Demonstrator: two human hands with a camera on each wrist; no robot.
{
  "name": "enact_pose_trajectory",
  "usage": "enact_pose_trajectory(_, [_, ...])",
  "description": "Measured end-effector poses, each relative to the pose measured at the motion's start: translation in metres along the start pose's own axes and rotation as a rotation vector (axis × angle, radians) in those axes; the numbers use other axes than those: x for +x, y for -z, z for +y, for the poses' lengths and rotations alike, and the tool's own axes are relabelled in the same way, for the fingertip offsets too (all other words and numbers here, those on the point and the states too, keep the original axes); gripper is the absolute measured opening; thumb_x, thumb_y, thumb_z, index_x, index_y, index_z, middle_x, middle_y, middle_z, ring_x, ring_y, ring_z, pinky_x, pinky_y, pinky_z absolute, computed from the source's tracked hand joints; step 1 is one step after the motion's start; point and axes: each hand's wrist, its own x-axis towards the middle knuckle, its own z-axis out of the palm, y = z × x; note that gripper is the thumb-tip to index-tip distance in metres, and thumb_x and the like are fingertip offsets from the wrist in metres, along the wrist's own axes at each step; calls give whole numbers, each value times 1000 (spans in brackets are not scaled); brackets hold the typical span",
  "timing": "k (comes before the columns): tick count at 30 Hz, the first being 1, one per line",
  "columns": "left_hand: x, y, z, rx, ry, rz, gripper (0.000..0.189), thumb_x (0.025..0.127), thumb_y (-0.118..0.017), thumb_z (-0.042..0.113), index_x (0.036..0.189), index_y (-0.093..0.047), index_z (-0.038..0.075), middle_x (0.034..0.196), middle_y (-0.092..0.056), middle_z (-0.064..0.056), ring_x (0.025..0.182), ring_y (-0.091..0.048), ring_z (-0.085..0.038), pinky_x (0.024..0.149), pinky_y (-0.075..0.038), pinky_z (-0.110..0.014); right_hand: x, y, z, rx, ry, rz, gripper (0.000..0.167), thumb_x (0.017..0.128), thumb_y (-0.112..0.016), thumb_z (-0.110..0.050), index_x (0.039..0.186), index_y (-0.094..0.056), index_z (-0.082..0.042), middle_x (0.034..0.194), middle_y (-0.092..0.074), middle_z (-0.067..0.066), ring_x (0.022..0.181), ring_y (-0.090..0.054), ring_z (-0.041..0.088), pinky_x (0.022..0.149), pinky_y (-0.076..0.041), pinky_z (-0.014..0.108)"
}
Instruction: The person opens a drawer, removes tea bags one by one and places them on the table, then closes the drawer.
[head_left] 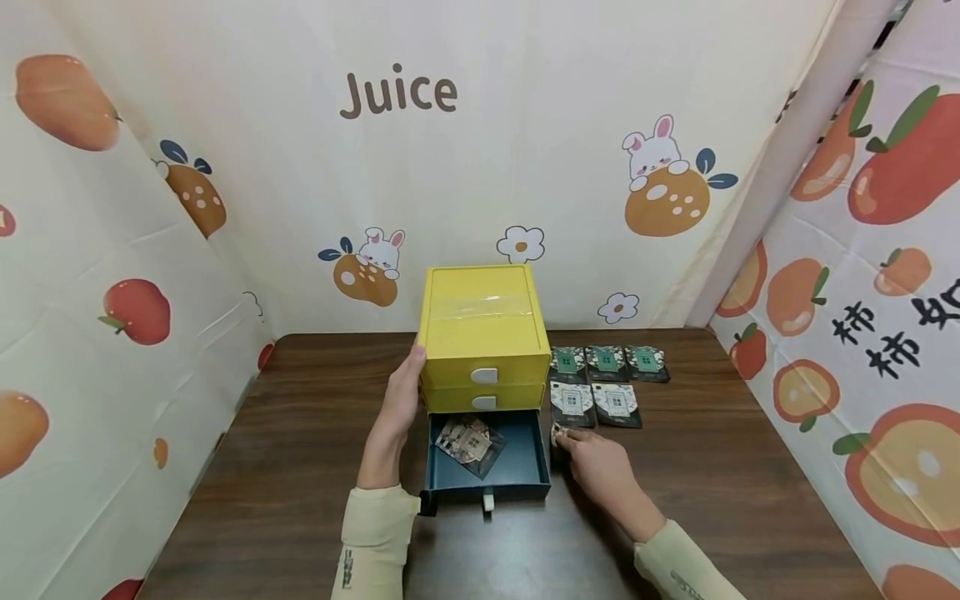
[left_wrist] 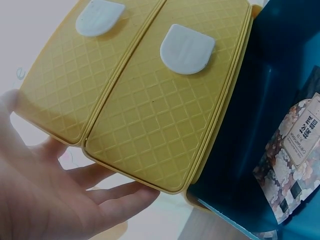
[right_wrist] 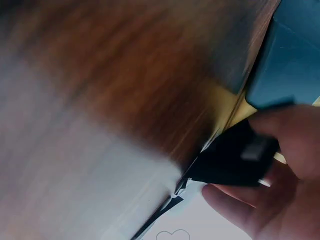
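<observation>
A yellow drawer box (head_left: 485, 317) stands at the table's back with its dark blue bottom drawer (head_left: 531, 454) pulled out. Inside that drawer lies a floral-printed sachet (left_wrist: 295, 150) with a pale label. My left hand (head_left: 401, 396) rests against the box's left side, its fingers (left_wrist: 122, 202) extended along the yellow edge. Just right of the drawer, my right hand (head_left: 596, 462) pinches a small black-backed sachet (right_wrist: 235, 155) between thumb and fingers. Behind it lie two white-labelled sachets (head_left: 617, 404) and, farther back, three green-labelled sachets (head_left: 647, 362).
Two upper drawers with white tabs (head_left: 483, 376) are closed. The brown wooden table (head_left: 315, 467) runs to a printed cloth backdrop (head_left: 487, 167) behind and on both sides. A white pull tab (head_left: 488, 502) sticks out at the front of the bottom drawer.
</observation>
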Motion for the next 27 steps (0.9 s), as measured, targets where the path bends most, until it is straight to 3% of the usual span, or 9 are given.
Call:
enact_pose_trajectory(4, [-1, -1, 1, 17, -5, 7, 63, 99, -27, 63, 146, -43, 24, 124, -50, -13, 104, -50, -32, 83, -45, -52, -4, 2, 0, 5, -28, -208, 46, 87, -72, -38, 125, -68, -12, 130, -60, 13, 115, -56, 38, 77, -52, 50])
enact_pose_trajectory(7, [-1, -1, 2, 17, -14, 16, 64, 98, -28, 64, 146, -43, 25, 126, -50, -13, 104, -50, -32, 83, -46, -51, -4, 2, 1, 39, -43, -261, 54, 88, -67, -49, 128, -66, -12, 136, -55, 14, 123, -49, 42, 82, -50, 52])
enact_pose_trajectory(16, [-1, -1, 1, 12, -68, 18, 62, 100, -27, 62, 148, -41, 26, 125, -53, -12, 101, -53, -29, 80, -49, -48, -4, 0, 3, 102, -10, -177, 45, 84, -76, -37, 120, -70, -10, 129, -59, 18, 119, -51, 45, 79, -51, 53])
enact_pose_trajectory(27, [0, -2, 1, -1, -46, 11, 60, 99, -28, 64, 146, -43, 30, 124, -52, -10, 102, -53, -29, 80, -48, -50, -6, -2, 2, 78, -16, -143, 44, 82, -78, -37, 115, -71, -9, 127, -61, 15, 118, -53, 43, 74, -52, 53])
